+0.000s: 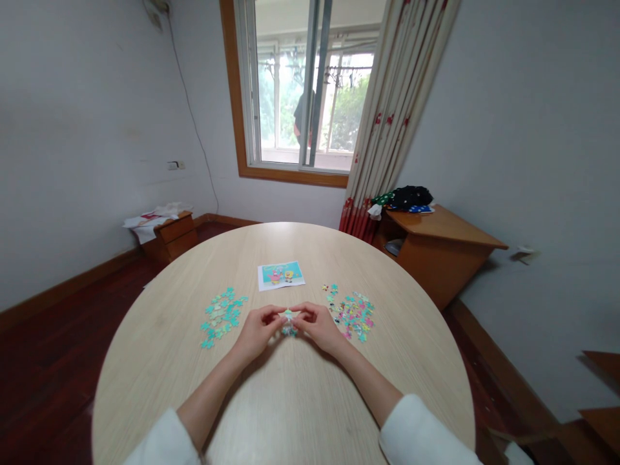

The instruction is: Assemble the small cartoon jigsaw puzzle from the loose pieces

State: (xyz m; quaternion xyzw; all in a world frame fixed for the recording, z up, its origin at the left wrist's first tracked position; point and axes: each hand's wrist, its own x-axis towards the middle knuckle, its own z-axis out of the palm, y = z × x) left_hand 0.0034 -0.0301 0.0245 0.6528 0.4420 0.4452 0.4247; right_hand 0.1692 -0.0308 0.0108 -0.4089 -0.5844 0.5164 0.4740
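My left hand (260, 329) and my right hand (317, 323) meet over the middle of the round table. Between their fingertips they pinch small jigsaw puzzle pieces (289, 329), pale green and teal, partly hidden by the fingers. I cannot tell how many pieces are there or whether they are joined. A spread of mostly teal puzzle pieces (223, 313) lies to the left of my left hand. Close beside my right hand lies a mixed pile of pink, yellow and teal pieces (356, 313). Beyond both hands is a picture card (281, 276) showing a pink and a yellow cartoon figure.
The pale wooden round table (290, 413) fills the foreground. Behind it on the right stands a brown desk (436, 226) with dark cloth (411, 197) on top. A small cabinet (175, 236) with papers is at the left. Someone in dark clothing (305, 119) shows beyond the window.
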